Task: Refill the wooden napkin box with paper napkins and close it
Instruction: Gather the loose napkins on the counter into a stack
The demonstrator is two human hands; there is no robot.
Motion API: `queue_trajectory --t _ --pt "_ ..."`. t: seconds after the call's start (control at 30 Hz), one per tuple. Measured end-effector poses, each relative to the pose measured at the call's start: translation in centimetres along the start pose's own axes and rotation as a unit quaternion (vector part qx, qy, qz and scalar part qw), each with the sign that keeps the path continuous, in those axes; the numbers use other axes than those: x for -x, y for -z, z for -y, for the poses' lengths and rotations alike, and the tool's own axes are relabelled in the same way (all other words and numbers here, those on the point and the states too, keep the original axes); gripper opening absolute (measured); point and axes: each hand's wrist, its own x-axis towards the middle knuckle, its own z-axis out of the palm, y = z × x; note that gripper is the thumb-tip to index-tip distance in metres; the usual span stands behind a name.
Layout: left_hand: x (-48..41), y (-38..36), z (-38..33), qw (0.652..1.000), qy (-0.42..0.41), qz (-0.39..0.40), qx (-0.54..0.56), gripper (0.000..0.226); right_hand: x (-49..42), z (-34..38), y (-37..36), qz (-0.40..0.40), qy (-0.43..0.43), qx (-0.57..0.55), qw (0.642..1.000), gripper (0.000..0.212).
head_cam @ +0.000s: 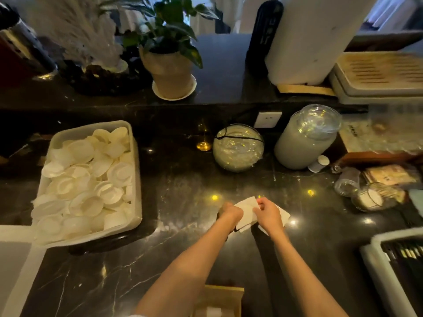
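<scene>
White paper napkins [247,213] lie in a loose bunch on the dark marble counter, in the middle of the view. My left hand [231,213] grips their left side. My right hand [268,213] pinches them from the right, and a napkin corner sticks out past it toward the right. The wooden napkin box [223,296] stands open at the bottom edge of the view, between my forearms, with something white inside it. No lid can be made out.
A white tub [135,179] of round white paper cups sits at the left. Behind my hands stand a glass bowl [238,147] and a tall jar [306,138]. Small glass jars [366,193] crowd the right, a white basket [398,266] at lower right.
</scene>
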Motion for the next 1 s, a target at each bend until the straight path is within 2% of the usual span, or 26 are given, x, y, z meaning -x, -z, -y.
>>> queue_trajectory --t 0.17,0.33,0.47,0.67,0.8,0.9,1.0 --pt "-0.1 -2.8 -0.9 0.997 0.059 -0.038 -0.037 0.053 -0.8 -1.8 -0.6 -0.042 0.03 0.046 0.998 0.025" --pt "0.2 -3.6 -0.7 0.991 0.108 -0.074 0.028 0.055 -1.5 -1.4 -0.7 -0.034 0.024 0.14 0.989 0.039" --pt "0.6 -3.3 -0.8 0.985 0.127 -0.085 0.079 0.065 -1.8 -0.5 -0.9 -0.01 0.011 0.189 0.982 0.035" --pt "0.9 -4.0 -0.5 0.977 0.103 -0.107 0.154 0.072 -0.7 -0.3 -0.9 0.01 0.024 0.154 0.988 0.036" --pt "0.5 -4.2 0.4 0.977 0.086 -0.106 0.167 0.053 0.4 -0.1 -0.8 0.021 0.034 0.134 0.99 0.033" --pt "0.8 -3.8 0.4 0.983 0.053 -0.106 0.138 0.048 0.9 -0.4 -0.6 0.012 0.036 0.115 0.993 0.032" --pt "2.9 -2.6 -0.3 0.986 0.003 -0.079 0.144 0.04 1.5 -0.5 -0.1 -0.024 0.062 0.029 0.997 0.036"
